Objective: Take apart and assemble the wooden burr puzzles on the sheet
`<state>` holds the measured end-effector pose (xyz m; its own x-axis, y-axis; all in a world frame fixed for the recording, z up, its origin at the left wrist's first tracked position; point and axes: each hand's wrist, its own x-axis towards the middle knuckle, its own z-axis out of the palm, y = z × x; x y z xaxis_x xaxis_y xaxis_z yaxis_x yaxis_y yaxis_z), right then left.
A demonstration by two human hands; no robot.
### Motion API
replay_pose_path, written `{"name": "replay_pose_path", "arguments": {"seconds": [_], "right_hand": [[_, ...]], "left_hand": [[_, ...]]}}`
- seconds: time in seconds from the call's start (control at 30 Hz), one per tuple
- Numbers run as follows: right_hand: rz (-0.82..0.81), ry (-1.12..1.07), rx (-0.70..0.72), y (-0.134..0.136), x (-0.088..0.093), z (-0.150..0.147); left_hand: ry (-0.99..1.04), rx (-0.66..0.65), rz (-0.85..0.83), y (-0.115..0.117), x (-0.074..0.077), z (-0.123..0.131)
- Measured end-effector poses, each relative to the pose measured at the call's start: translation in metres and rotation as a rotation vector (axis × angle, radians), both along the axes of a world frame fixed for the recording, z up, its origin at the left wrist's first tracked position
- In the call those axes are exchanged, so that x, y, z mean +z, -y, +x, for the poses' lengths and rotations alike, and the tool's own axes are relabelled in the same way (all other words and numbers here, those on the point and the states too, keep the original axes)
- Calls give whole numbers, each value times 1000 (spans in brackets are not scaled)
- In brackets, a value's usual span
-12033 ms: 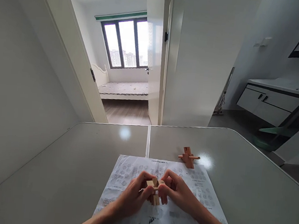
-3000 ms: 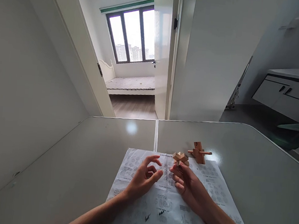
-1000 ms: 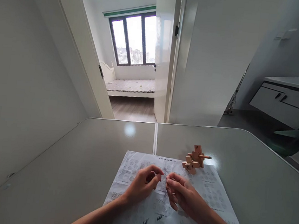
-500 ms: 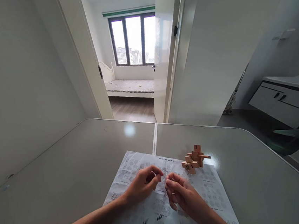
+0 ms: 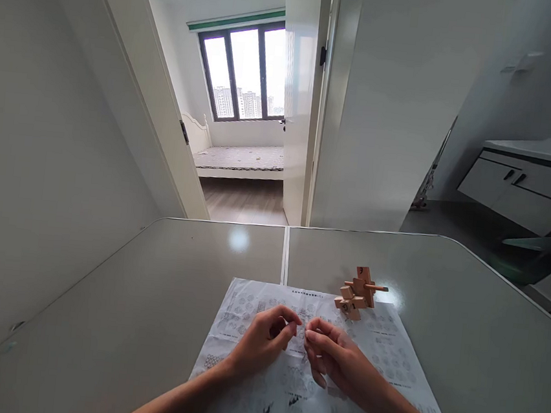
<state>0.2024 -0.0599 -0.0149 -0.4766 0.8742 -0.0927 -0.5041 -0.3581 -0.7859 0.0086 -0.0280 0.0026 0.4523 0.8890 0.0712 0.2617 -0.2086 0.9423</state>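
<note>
My left hand (image 5: 267, 335) is over the printed paper sheet (image 5: 367, 365), its fingers curled with thumb and forefinger near each other. Just to its right, my right hand (image 5: 334, 355) has thumb and forefinger pinched together and the lower fingers curled. A small gap separates the two hands, and I cannot make out anything in either. Beyond my right hand, a wooden block puzzle (image 5: 357, 295) of interlocked light-brown pieces, some with black marks, sits at the sheet's upper edge. A thin round stick passes through it, pointing right.
The grey table (image 5: 149, 305) has a pale seam (image 5: 286, 253) down its middle. Behind it stand an open door (image 5: 297, 105), a bed (image 5: 241, 158) under a window, and white cabinets (image 5: 521, 188) at the right.
</note>
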Motion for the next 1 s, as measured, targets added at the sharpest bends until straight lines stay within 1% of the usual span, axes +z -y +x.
{"name": "replay_pose_path", "arguments": {"seconds": [0.5, 0.8, 1.0], "right_hand": [[1, -14, 3, 0, -2, 0], [3, 14, 7, 2, 5, 1], [5, 10, 4, 2, 4, 0]], "left_hand": [[-33, 10, 37, 0, 2, 1], [-26, -2, 52, 1, 4, 0], [-37, 0, 45, 1, 4, 1]]}}
